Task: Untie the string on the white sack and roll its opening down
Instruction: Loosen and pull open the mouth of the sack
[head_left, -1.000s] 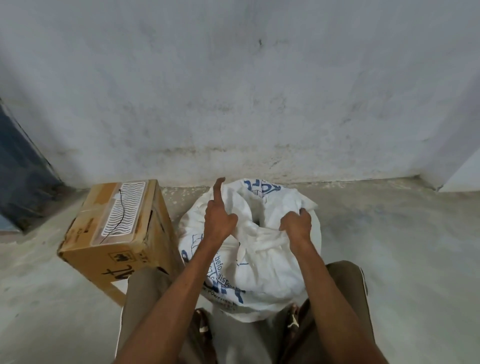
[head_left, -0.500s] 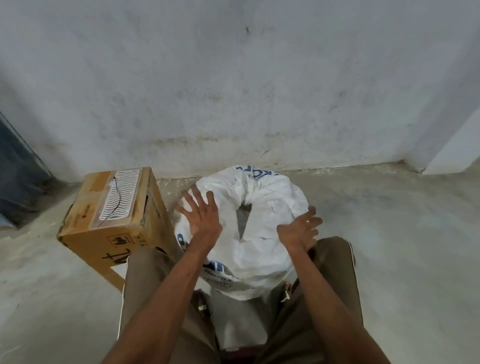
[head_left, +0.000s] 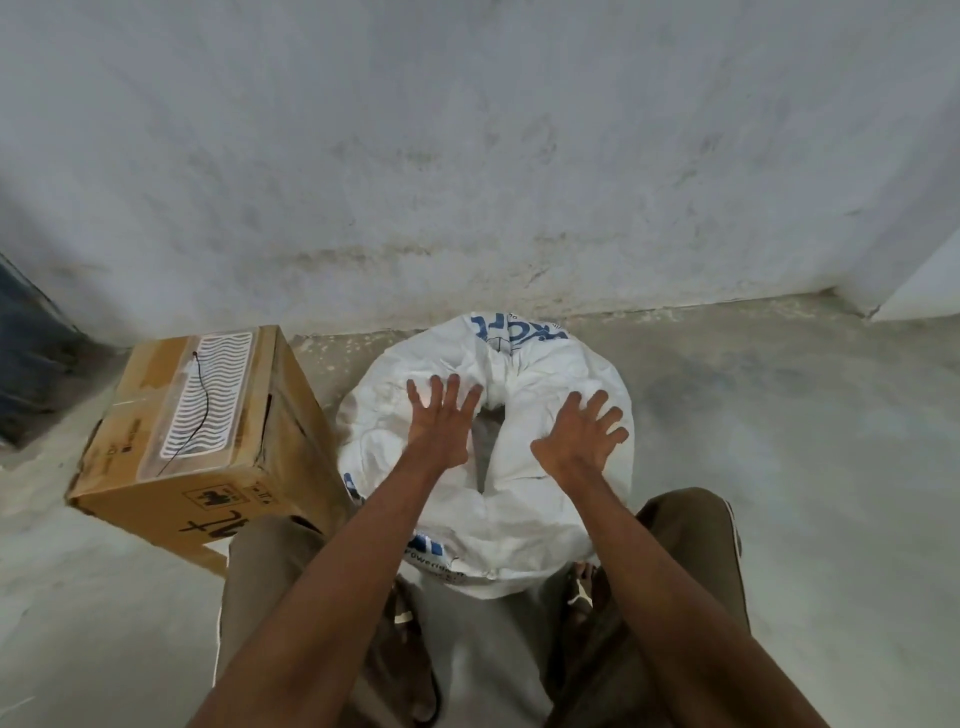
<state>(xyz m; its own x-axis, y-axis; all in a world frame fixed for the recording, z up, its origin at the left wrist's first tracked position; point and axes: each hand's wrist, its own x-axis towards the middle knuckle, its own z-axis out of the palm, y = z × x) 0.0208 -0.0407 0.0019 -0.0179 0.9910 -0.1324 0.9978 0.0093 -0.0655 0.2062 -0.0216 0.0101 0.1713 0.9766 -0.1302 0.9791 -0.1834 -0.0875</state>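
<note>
Left hand (head_left: 440, 431) and right hand (head_left: 576, 440) spread flat on white sack (head_left: 545, 499), cardboard box (head_left: 208, 436) just beside.

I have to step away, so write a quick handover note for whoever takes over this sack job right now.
Left hand: open, fingers spread, flat on the left side of the rolled rim.
Right hand: open, flat on the right side.
White sack: on the floor between the knees, beside a cardboard box.
Done: no string visible, mouth open, rim rolled down.
Left: probably only pressing the roll even.
</note>
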